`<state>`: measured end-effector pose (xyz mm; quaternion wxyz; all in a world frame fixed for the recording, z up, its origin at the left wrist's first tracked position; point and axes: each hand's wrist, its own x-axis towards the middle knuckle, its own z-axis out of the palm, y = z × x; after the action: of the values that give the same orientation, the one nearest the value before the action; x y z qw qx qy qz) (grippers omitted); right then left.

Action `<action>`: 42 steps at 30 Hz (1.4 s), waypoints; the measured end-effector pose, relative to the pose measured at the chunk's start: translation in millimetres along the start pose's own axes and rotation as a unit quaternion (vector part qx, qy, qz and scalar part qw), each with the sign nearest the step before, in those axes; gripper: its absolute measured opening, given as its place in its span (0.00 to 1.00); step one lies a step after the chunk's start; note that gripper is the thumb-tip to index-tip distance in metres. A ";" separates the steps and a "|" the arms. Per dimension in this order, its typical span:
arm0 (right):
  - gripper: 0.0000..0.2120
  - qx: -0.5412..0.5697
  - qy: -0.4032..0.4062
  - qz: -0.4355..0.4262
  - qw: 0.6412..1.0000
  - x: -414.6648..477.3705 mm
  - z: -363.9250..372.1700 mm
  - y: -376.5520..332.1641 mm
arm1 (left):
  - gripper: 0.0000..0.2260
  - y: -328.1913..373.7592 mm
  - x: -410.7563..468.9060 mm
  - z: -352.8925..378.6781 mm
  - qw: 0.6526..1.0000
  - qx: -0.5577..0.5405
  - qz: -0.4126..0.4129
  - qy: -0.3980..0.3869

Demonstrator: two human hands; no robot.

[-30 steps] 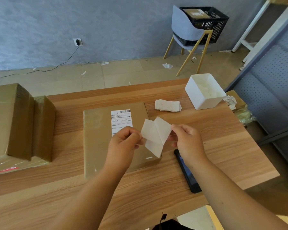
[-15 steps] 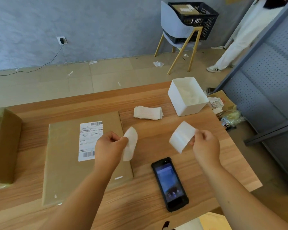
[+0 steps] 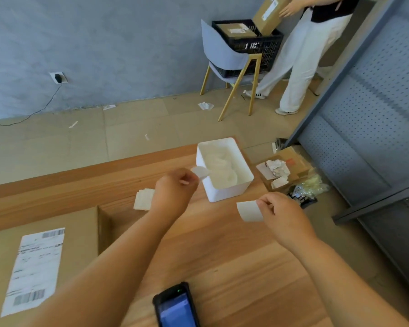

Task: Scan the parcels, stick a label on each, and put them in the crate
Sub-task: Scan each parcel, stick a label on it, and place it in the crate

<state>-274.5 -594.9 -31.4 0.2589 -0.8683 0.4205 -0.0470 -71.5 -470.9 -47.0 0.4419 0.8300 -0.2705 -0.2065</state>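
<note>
At the near edge of the wooden table [image 3: 222,256], a dark handheld scanner [image 3: 176,308] lies face up with its screen lit, cut off by the bottom of the view; bare tabletop lies open around it and between the two forearms. To the left, a flat cardboard parcel [image 3: 80,232] rests on the table, already bearing a printed shipping label [image 3: 33,267] with barcodes at both ends. Farther in, the right hand [image 3: 281,213] pinches a blank white label [image 3: 249,211] between thumb and fingers, held above the table near its right edge. The left hand [image 3: 175,187] is closed on a curled white strip [image 3: 201,172] at the rim of a white bin [image 3: 224,192], which holds similar white pieces and stands at the table's far right corner. A small stack of labels [image 3: 143,199] lies just behind the left wrist. Beyond the table, open floor leads to a chair [image 3: 222,55] carrying a black crate [image 3: 265,46] with a parcel inside; a second person [image 3: 312,43] tilts another box [image 3: 269,15] over the crate's rim.
</note>
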 end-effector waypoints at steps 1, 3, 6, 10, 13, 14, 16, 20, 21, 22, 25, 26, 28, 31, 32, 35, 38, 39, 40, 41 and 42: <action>0.10 0.001 0.006 -0.003 1.000 6.6 -3.9 4.6 | 0.02 7.8 11.0 10.1 1.000 0.011 0.025 0.015; 0.09 0.004 0.015 -0.009 1.000 18.3 -9.8 12.9 | 0.04 20.9 31.6 29.0 0.994 0.045 0.088 0.047; 0.10 0.033 0.024 -0.007 0.999 31.0 -15.2 24.3 | 0.07 30.6 58.1 53.2 0.975 0.137 0.165 0.057; 0.10 0.078 0.035 0.014 0.996 37.7 -17.3 38.3 | 0.12 26.1 81.6 76.9 0.857 0.466 0.212 -0.054; 0.09 0.105 0.036 0.025 0.994 37.6 -15.0 48.3 | 0.13 17.8 85.8 84.0 0.798 0.555 0.207 -0.110; 0.10 0.107 0.035 0.024 0.993 36.7 -13.9 50.9 | 0.13 14.5 85.5 85.0 0.788 0.566 0.212 -0.115; 0.11 0.112 0.036 0.018 0.993 34.8 -11.5 54.2 | 0.15 9.4 82.0 84.6 0.794 0.556 0.219 -0.113; 0.08 0.131 0.029 -0.001 0.991 27.6 -6.1 52.6 | 0.16 10.2 57.3 70.4 0.877 0.436 0.184 -0.082; 0.08 0.140 0.020 -0.007 0.990 24.7 -4.8 50.1 | 0.15 10.6 47.8 65.1 0.908 0.375 0.175 -0.063; 0.08 0.154 0.009 -0.014 0.988 21.3 -3.5 47.3 | 0.13 10.5 37.2 59.0 0.940 0.297 0.159 -0.049; 0.09 0.215 -0.023 -0.040 0.975 7.7 3.4 35.9 | 0.05 6.8 -0.8 40.9 0.989 0.108 0.081 -0.063; 0.07 0.236 -0.032 -0.050 0.970 2.5 6.6 31.2 | 0.05 3.6 -14.1 36.1 0.993 0.079 0.051 -0.075; 0.09 0.273 -0.049 -0.071 0.958 -8.6 14.6 21.3 | 0.08 -6.7 -41.4 27.3 0.995 0.018 -0.017 -0.099; 0.13 0.296 -0.086 -0.110 0.945 -25.4 29.5 4.7 | 0.14 -21.6 -75.9 12.8 0.981 -0.082 -0.114 -0.134; 0.14 0.293 -0.098 -0.126 0.943 -31.2 35.1 -1.4 | 0.17 -26.3 -84.9 7.8 0.974 -0.106 -0.141 -0.141; 0.15 0.277 -0.136 -0.164 0.937 -49.4 53.4 -22.3 | 0.15 -39.8 -104.9 -9.0 0.959 -0.144 -0.200 -0.137; 0.15 0.278 -0.169 -0.178 0.929 -67.2 69.7 -45.9 | 0.08 -53.9 -119.6 -32.0 0.957 -0.180 -0.206 -0.093; 0.15 0.281 -0.177 -0.178 0.926 -72.1 74.3 -53.8 | 0.07 -59.0 -123.6 -40.9 0.959 -0.185 -0.202 -0.077; 0.16 0.285 -0.184 -0.174 0.924 -76.8 78.7 -61.5 | 0.06 -64.0 -127.3 -49.7 0.960 -0.184 -0.199 -0.067; 0.16 0.291 -0.190 -0.168 0.923 -81.3 82.8 -69.3 | 0.05 -68.9 -130.9 -58.1 0.963 -0.176 -0.195 -0.061; 0.16 0.298 -0.193 -0.159 0.921 -85.6 86.6 -77.3 | 0.05 -74.1 -134.5 -66.0 0.967 -0.160 -0.190 -0.059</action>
<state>-248.9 -455.2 -56.5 0.5711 -0.7985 0.1857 -0.0420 -116.7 -310.6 -61.1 0.5045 0.7711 -0.0970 -0.3762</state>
